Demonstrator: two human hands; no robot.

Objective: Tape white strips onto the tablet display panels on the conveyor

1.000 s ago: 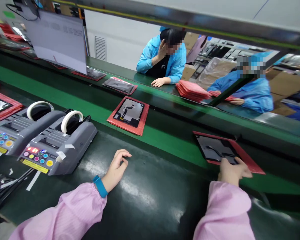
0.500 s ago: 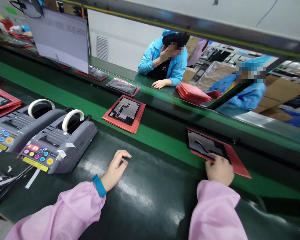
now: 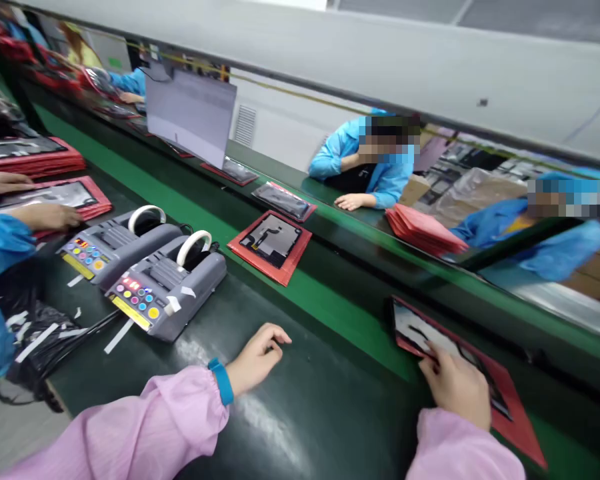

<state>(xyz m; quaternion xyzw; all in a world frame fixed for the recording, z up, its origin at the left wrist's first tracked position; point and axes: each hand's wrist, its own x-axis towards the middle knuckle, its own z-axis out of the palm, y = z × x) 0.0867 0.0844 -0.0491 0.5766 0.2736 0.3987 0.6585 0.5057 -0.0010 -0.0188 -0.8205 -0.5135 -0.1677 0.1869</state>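
Observation:
My left hand [image 3: 257, 357] rests on the dark worktop [image 3: 330, 413] with its fingers loosely curled and nothing in them. It lies to the right of the nearer grey tape dispenser [image 3: 167, 290]. My right hand [image 3: 455, 383] lies on a dark flat panel [image 3: 415, 330], its bent fingers gripping the near edge. The panel sits on a red sleeve [image 3: 513, 393] at the near edge of the green belt [image 3: 340, 310]. Both my sleeves are pink, and a blue band circles my left wrist.
A second tape dispenser [image 3: 113, 243] stands behind the first. Another panel on a red sleeve [image 3: 273, 243] lies on the belt. A co-worker's hand [image 3: 45, 217] is at the left. A stack of red sleeves [image 3: 423, 230] and people in blue sit opposite. A black bag [image 3: 35, 333] lies at the left.
The view has swung, bringing a co-worker at the left into sight. My right hand has stayed on the panel and shifted with it along the belt edge. My left hand has not moved.

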